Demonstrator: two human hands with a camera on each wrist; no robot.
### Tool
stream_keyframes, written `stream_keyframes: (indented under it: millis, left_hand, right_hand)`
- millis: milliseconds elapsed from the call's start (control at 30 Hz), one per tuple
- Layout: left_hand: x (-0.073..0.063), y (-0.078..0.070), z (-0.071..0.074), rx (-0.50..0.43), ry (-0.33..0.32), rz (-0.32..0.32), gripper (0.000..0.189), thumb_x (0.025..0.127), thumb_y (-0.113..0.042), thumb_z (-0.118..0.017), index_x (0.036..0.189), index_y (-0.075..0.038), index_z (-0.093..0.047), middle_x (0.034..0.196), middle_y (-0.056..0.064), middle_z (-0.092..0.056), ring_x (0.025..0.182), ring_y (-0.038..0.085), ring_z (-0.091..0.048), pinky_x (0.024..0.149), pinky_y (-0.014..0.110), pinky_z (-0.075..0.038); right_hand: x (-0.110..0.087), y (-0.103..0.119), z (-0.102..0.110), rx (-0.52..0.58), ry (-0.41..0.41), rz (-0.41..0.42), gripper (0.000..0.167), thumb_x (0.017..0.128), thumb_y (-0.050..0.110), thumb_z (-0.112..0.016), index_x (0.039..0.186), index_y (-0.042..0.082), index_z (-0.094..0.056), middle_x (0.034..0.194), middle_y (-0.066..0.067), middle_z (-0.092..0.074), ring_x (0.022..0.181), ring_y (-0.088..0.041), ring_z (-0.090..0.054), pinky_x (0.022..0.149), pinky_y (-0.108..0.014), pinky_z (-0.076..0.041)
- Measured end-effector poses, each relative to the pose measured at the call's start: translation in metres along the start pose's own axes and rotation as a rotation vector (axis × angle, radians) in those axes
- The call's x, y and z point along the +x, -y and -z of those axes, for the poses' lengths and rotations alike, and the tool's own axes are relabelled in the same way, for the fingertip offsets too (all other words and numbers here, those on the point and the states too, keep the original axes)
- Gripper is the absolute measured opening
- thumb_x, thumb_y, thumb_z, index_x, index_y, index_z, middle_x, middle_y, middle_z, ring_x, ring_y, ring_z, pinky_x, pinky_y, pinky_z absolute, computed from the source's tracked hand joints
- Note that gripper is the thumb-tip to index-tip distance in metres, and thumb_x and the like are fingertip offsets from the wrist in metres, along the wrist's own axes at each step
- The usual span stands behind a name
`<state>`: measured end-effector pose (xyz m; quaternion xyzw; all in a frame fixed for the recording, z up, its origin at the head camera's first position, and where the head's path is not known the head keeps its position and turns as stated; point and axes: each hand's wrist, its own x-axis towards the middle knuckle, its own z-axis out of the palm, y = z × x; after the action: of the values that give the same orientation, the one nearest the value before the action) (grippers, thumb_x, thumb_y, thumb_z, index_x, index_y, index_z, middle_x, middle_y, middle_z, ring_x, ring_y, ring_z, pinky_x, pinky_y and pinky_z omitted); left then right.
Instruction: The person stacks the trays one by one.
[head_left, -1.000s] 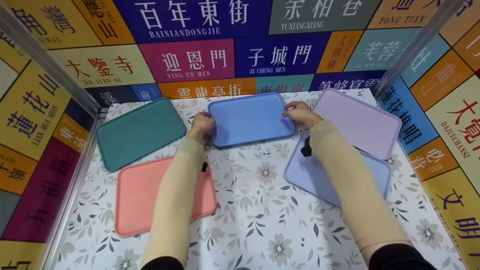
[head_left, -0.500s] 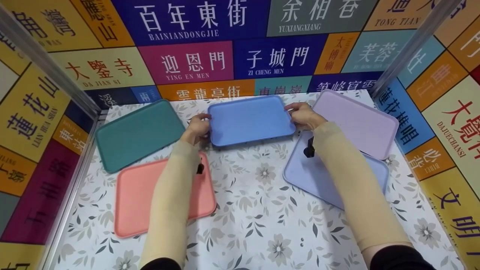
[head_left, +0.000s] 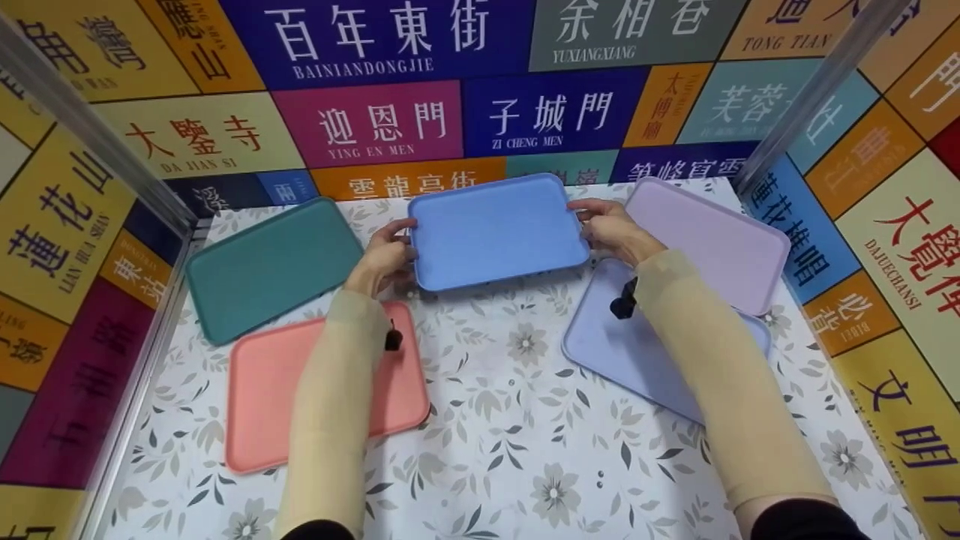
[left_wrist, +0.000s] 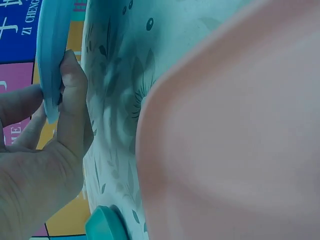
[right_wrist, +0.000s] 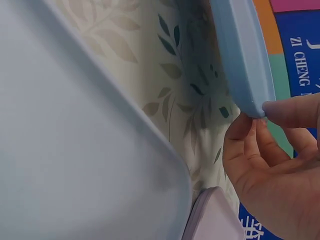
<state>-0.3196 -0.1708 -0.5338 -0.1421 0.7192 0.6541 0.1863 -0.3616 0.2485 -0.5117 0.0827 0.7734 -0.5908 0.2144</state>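
Note:
A blue rectangular tray [head_left: 495, 232] is held at its two short ends, with its far edge in front of the back wall. My left hand [head_left: 384, 256] pinches its left end; in the left wrist view the fingers [left_wrist: 73, 95] lie on both faces of the tray's rim. My right hand [head_left: 611, 229] pinches the right end, thumb on one side and curled fingers on the other in the right wrist view. That view also shows a gap between the blue tray [right_wrist: 245, 60] and the patterned tabletop.
A green tray [head_left: 274, 270] and a pink tray [head_left: 262, 397] lie at left. To the right, a lilac tray [head_left: 705, 240] lies beside a periwinkle tray [head_left: 600, 337], partly under my right forearm. Printed panels [head_left: 375, 124] wall the flower-patterned table [head_left: 487, 450] at back and sides.
The blue tray's far edge has risen against the wall, while its near edge stays at about the same height. Both hands keep their hold; the left forearm has shifted slightly left.

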Motion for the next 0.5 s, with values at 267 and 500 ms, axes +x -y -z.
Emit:
stream_keyframes:
  millis: [267,500]
  left_hand:
    - [-0.007,-0.002,0.002,-0.040,-0.020,0.014,0.073,0.103,0.008,-0.052,0.166,-0.031,-0.053,0.156,0.011,-0.053,0.108,0.027,-0.061,0.082,0.037,-0.056]
    - [-0.010,-0.002,0.005,-0.066,-0.032,0.015,0.076,0.105,0.007,-0.050,0.170,-0.031,-0.047,0.162,0.011,-0.053,0.120,0.028,-0.063,0.086,0.037,-0.059]
  right_hand:
    - [-0.012,-0.002,-0.005,0.150,-0.058,0.033,0.069,0.100,-0.010,-0.054,0.163,0.018,-0.061,0.144,-0.002,-0.061,0.112,-0.014,-0.060,0.082,-0.025,-0.056]
    - [-0.025,-0.010,-0.027,0.450,-0.222,0.087,0.044,0.099,-0.003,-0.063,0.140,0.013,-0.070,0.128,-0.001,-0.063,0.099,-0.013,-0.061,0.091,-0.031,-0.057]
